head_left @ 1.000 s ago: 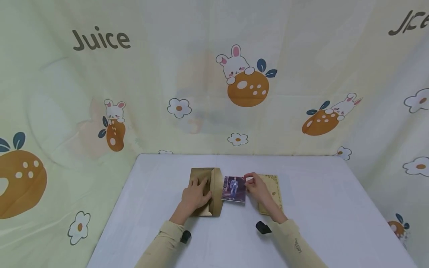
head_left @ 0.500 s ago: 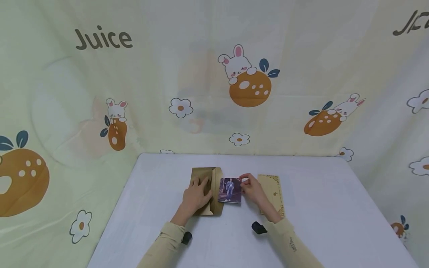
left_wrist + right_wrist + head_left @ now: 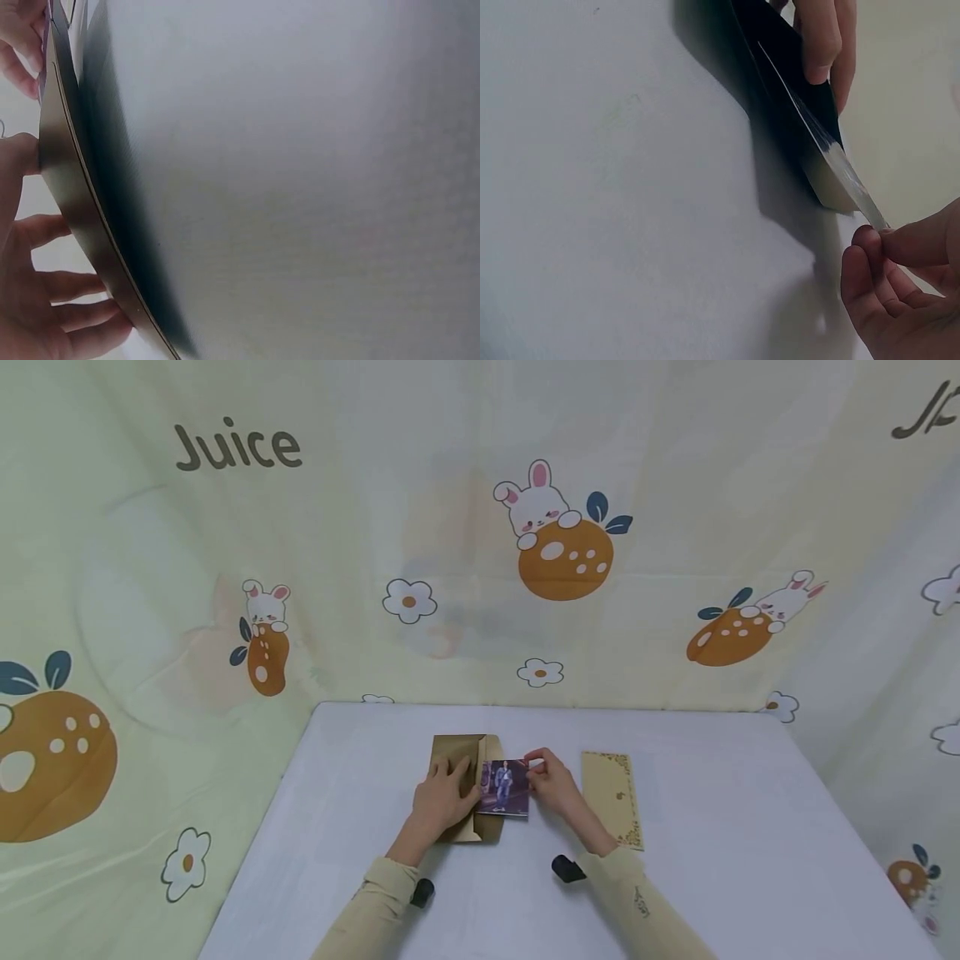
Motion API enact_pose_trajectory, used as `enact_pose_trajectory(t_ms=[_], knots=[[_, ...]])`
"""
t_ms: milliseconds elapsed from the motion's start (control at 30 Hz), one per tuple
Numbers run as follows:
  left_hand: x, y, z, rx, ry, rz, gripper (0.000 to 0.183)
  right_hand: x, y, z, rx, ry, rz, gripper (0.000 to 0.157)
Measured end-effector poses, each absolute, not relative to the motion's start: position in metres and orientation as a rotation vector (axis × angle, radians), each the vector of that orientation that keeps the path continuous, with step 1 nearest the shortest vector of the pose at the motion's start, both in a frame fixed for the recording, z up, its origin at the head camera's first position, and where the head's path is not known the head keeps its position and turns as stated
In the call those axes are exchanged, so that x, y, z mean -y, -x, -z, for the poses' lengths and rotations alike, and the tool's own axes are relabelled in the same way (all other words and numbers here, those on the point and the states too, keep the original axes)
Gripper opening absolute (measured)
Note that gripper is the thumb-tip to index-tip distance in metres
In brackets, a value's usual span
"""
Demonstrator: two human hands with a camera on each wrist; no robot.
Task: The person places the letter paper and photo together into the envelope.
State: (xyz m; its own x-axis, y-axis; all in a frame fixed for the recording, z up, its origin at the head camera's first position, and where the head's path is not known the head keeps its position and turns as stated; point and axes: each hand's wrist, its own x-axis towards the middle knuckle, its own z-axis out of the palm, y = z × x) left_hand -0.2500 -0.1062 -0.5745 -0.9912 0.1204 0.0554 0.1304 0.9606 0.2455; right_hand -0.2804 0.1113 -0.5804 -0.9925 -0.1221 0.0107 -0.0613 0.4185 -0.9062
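Note:
A gold envelope (image 3: 455, 745) lies on the table in the head view, its flap folded out to the right. My left hand (image 3: 441, 797) rests on it with fingers spread, the thumb near its mouth; in the left wrist view the fingertips press its upper face. With thumb and fingertips my right hand (image 3: 551, 783) pinches the right edge of a photo (image 3: 504, 789) of a standing figure. The photo overlaps the flap, its left edge at the envelope's mouth. From the right wrist view, the photo (image 3: 847, 178) appears edge-on, reaching into the dark envelope (image 3: 780, 105).
To the right of the right hand, a cream card (image 3: 612, 797) with an ornate gold border lies flat on the white table (image 3: 712, 818). A printed curtain (image 3: 450, 527) hangs behind the table. Black wrist cameras show below both wrists.
My right hand has moved left with the photo, bringing its left edge from beside the flap across to the envelope's mouth. The left hand stays on the envelope. More of the cream card shows.

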Motion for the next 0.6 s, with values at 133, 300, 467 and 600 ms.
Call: enact_pose_trajectory(t_ms=[133, 300, 467, 600], knots=[[0.106, 0.249, 0.572, 3.071, 0.195, 0.382, 0.06, -0.104, 0.28, 0.58, -2.59, 0.171, 1.656, 0.027], [0.106, 0.249, 0.571, 3.076, 0.188, 0.39, 0.06, -0.094, 0.282, 0.582, -2.581, 0.177, 1.646, 0.027], [0.106, 0.251, 0.575, 3.08, 0.176, 0.375, 0.061, -0.085, 0.283, 0.586, -2.589, 0.226, 1.626, 0.027], [0.106, 0.252, 0.576, 3.068, 0.18, 0.373, 0.062, -0.077, 0.283, 0.584, -2.589, 0.258, 1.616, 0.027]])
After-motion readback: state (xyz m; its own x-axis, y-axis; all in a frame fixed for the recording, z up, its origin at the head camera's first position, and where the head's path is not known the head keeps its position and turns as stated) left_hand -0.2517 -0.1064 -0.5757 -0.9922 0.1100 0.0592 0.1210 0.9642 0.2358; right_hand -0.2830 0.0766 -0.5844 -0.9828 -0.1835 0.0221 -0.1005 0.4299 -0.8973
